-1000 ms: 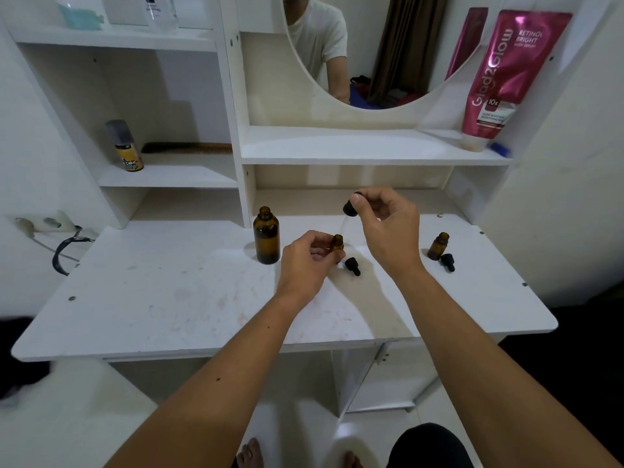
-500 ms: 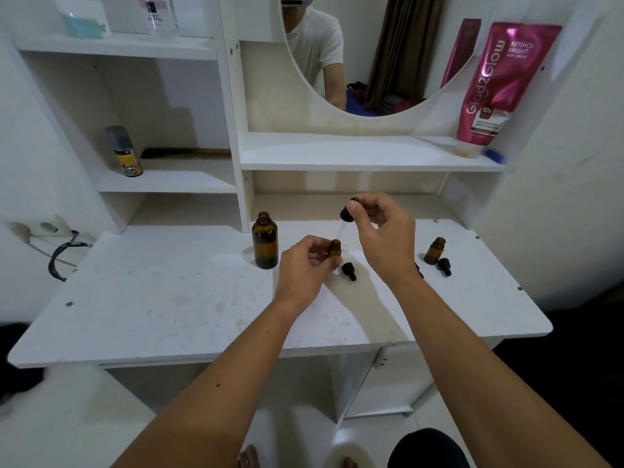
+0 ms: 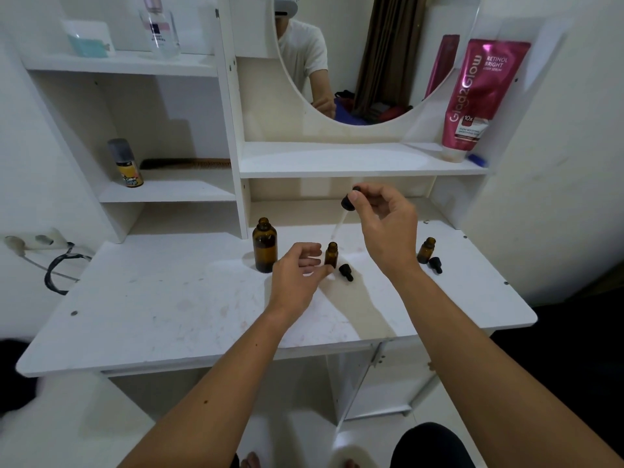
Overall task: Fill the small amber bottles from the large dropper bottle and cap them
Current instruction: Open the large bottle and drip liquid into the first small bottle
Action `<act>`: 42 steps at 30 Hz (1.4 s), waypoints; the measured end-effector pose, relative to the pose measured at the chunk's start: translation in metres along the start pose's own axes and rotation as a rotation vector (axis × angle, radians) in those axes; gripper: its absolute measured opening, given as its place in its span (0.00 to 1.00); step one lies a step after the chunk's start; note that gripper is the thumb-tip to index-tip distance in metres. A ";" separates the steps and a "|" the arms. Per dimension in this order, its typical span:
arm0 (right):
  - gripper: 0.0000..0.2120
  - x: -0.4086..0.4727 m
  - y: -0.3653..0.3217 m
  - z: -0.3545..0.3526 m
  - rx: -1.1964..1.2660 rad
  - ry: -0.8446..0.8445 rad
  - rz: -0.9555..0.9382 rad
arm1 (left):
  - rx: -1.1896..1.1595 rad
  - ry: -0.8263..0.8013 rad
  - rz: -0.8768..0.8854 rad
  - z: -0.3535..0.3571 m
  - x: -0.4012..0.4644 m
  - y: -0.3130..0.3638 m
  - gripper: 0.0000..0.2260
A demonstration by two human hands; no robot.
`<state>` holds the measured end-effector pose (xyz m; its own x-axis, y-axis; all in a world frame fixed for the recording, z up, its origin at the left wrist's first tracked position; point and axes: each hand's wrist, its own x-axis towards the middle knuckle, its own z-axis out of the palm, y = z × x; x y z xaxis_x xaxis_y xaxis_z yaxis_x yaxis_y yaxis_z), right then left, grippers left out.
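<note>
The large amber bottle (image 3: 265, 244) stands open on the white table (image 3: 169, 298). Right of it an uncapped small amber bottle (image 3: 331, 254) stands upright, its black cap (image 3: 346, 271) lying beside it. My left hand (image 3: 297, 278) is just left of this bottle with the fingers spread, the thumb near its base. My right hand (image 3: 385, 228) pinches the black bulb of the dropper (image 3: 347, 202). The glass tube slants down-left, its tip just above the small bottle's mouth. A second small amber bottle (image 3: 426, 250) and its cap (image 3: 435, 265) sit at the right.
Shelves rise behind the table, with a small spray can (image 3: 126, 163) and a comb (image 3: 185, 162) on the left one. A pink tube (image 3: 479, 96) leans on the right shelf beside the mirror (image 3: 371, 62). A wall socket and cable (image 3: 54, 265) are at the left edge.
My left hand has let go of the small bottle and opened its fingers. The bottle now stands on the table. My right hand has lifted the dropper's tube clear of the bottle's mouth.
</note>
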<state>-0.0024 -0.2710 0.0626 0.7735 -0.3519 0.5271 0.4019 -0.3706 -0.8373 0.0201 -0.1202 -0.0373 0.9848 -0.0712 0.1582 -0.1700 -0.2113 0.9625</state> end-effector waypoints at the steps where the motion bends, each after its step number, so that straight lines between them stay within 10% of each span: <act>1: 0.06 0.000 -0.004 0.002 0.010 0.002 -0.002 | -0.017 -0.010 -0.015 -0.005 -0.002 0.000 0.21; 20: 0.05 0.002 -0.053 0.087 0.186 -0.034 -0.003 | -0.010 0.177 -0.062 -0.103 -0.011 -0.012 0.30; 42: 0.04 -0.010 -0.002 0.115 -0.156 -0.299 0.059 | 0.039 0.128 0.011 -0.091 0.007 -0.021 0.23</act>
<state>0.0456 -0.1681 0.0425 0.9119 -0.1175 0.3933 0.2906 -0.4919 -0.8207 0.0340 -0.0280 -0.0359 0.9789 0.0509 0.1979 -0.1795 -0.2493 0.9517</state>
